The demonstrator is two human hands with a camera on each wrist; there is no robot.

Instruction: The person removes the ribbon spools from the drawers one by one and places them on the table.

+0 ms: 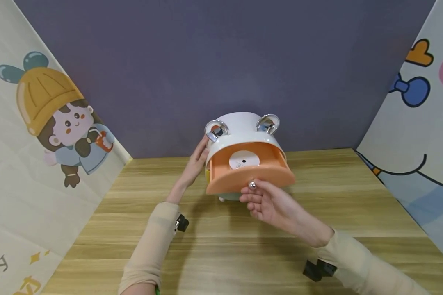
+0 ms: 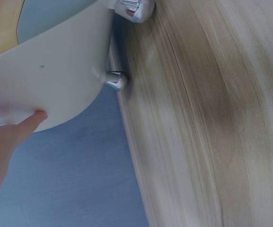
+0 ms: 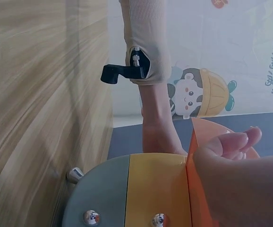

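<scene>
A small white drawer cabinet point(image 1: 240, 127) with two chrome ring ears stands on the wooden table. Its orange top drawer point(image 1: 225, 182) is pulled out, showing a round white label point(image 1: 238, 159) with a dark centre dot inside. My right hand point(image 1: 273, 205) pinches the silver knob point(image 1: 252, 185) on that drawer's front. On the cabinet's left, my left hand point(image 1: 195, 166) rests against the white side wall point(image 2: 65, 71), fingers extended. Below the orange drawer, the right wrist view shows a yellow drawer front point(image 3: 157, 189) and a grey-green drawer front point(image 3: 101, 189), both flush with the cabinet.
Behind the cabinet rises a dark grey-blue wall point(image 1: 221, 61). Cartoon-printed white sheets hang at the left point(image 1: 14, 164) and right point(image 1: 409, 143). The wood-grain table point(image 1: 221, 254) extends around the cabinet, which stands on short chrome feet point(image 2: 116, 80).
</scene>
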